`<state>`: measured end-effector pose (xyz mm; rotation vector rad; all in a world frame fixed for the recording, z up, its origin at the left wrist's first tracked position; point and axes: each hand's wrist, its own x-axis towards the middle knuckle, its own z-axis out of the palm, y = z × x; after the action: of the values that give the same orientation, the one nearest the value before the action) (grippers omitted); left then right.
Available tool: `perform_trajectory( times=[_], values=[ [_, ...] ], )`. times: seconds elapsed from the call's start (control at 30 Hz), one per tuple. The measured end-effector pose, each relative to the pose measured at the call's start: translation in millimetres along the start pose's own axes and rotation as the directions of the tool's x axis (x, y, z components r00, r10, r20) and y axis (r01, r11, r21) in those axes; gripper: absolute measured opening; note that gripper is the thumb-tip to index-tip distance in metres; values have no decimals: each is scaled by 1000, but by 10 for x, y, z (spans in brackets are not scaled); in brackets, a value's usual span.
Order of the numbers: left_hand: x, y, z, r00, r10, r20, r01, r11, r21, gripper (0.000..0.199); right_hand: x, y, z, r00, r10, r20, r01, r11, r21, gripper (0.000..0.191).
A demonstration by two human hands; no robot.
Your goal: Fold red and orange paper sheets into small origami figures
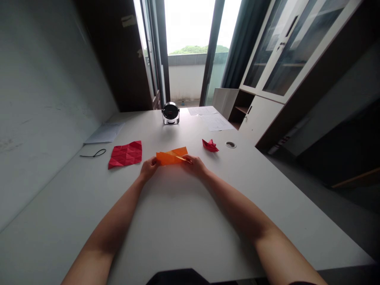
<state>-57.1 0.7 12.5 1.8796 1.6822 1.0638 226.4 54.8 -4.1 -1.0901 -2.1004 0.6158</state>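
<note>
Between my two hands is a folded orange paper (171, 156), held just above the white table (178, 221). My left hand (149, 168) pinches its left end, with the fingers closed on it. At the right end my right hand (194, 164) grips the paper between thumb and fingers. A creased red sheet (126, 154) lies flat to the left of my left hand. Beyond my right hand, to the right, sits a small folded red paper boat (210, 145).
A round black and silver device (170, 113) stands near the table's far edge. Paper sheets (216, 121) lie at the far right, another stack (104, 132) by the left wall. A black cable tie (93, 154) rests at the left. A round hole (230, 145) is at the right.
</note>
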Motion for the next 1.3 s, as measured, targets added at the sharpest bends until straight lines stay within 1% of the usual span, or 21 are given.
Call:
perform_trajectory(
  times=[0.1,0.17,0.27,0.37,0.43,0.53,0.63,0.73,0.8,0.87,0.97,1.03,1.1,1.17,1.2,1.23,1.3],
  values=[
    [9,-24,13,1000,-6,4,6,998,-69,33,10,-9,1,999,18,-41,-19,1000,-12,21],
    [10,-39,26,1000,-10,8,10,997,-76,32,23,9,1,996,49,-75,-54,997,-57,19],
    [14,-65,39,1000,-19,19,19,1000,-13,32,43,69,0,985,123,-124,-139,982,-129,21],
    [26,-84,48,999,-30,21,27,994,105,30,56,124,7,976,167,-141,-186,973,-136,18],
    [31,-84,59,999,-39,11,37,986,164,32,58,139,21,973,183,-139,-202,970,-133,24],
    [23,-72,80,999,-49,-9,50,974,222,42,53,122,52,974,182,-138,-203,966,-162,47],
    [-2,-52,92,999,-37,-28,44,955,295,51,33,80,71,983,115,-146,-146,965,-218,61],
    [-35,-5,88,998,19,-59,7,911,412,59,11,28,61,990,22,-140,-65,948,-311,65],
    [-55,57,86,994,82,-76,-33,867,497,59,2,-15,47,990,-43,-133,-11,924,-382,63],
    [-76,137,97,985,155,-72,-88,824,560,55,-1,-69,39,987,-122,-107,65,903,-425,60],
    [-101,229,155,966,256,-31,-185,773,607,49,-3,-161,52,960,-280,-16,246,867,-433,48],
    [-101,234,214,957,290,30,-249,757,605,46,-6,-210,76,924,-381,45,364,835,-412,40],
    [-83,189,264,952,275,132,-300,775,556,42,-11,-233,107,896,-435,84,433,817,-382,39],
    [-55,123,289,939,244,244,-334,820,465,39,-17,-225,141,889,-443,113,453,817,-357,42],
    [-42,93,290,930,237,280,-341,840,422,38,-21,-212,158,890,-435,134,454,820,-349,43],
    [-31,70,286,925,237,296,-343,854,390,37,-23,-194,174,894,-420,158,448,824,-345,44],
    [-21,54,269,925,252,284,-346,866,362,34,-28,-154,201,907,-365,210,418,840,-346,46]
  ],
)
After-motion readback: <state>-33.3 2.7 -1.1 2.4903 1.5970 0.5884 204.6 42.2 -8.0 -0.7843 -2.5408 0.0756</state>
